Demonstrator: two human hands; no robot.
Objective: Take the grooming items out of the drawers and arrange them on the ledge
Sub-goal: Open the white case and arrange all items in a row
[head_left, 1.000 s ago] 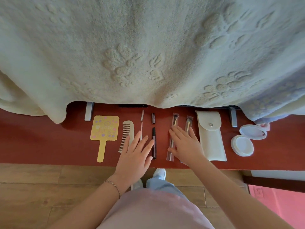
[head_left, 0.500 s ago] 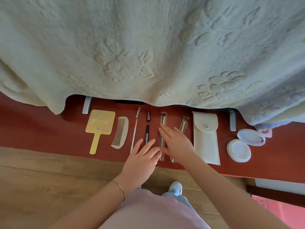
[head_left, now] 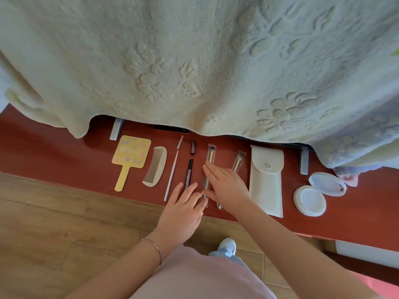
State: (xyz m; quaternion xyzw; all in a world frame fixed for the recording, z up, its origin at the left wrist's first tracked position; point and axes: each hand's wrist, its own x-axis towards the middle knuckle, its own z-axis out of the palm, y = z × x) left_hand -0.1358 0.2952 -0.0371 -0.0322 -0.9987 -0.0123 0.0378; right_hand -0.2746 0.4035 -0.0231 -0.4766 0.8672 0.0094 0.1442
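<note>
Grooming items lie in a row on the red ledge: a yellow hand mirror, a pale comb, a thin silver stick, a dark pen with its cap apart, two wrapped brushes, a white pouch and an open round white case. My left hand lies flat, fingertips on the pen's lower end. My right hand rests with straight fingers across both wrapped brushes.
A cream blanket hangs over the ledge's back edge. Two grey brackets stand under it. A wooden floor runs below the ledge. A white shoe shows near its front edge.
My left hand slid right, from beside the comb to the pen's lower end. My right hand stayed on the wrapped brushes, whose left one now lies straighter.
</note>
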